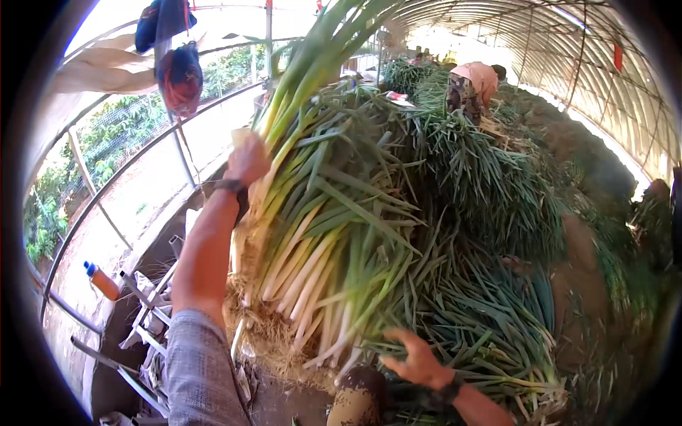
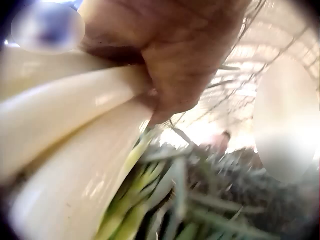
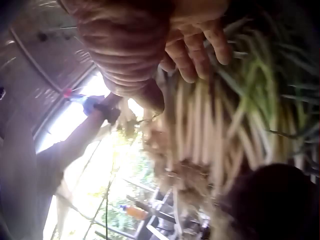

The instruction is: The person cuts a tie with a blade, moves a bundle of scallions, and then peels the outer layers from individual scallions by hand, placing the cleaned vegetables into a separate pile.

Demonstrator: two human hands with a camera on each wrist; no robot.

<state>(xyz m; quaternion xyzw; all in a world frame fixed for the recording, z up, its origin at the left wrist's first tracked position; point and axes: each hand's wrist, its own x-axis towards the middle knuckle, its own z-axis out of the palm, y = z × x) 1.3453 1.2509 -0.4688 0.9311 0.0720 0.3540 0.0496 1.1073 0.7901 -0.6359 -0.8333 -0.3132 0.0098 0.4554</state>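
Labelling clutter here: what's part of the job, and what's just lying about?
Job:
- left hand, gripping onion stalks
- right hand, open, near the onion heap

Apparently unused, lying or hanging about:
- orange bottle, blue cap
- loose poles
- red-and-dark bundle, hanging

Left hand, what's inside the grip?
At least three pale stalks run into the left hand. The stretch inside the palm is covered, so no exact count.

Noted leaves (image 1: 312,64) cut off by head view's top edge, left hand (image 2: 172,47) by left wrist view's.
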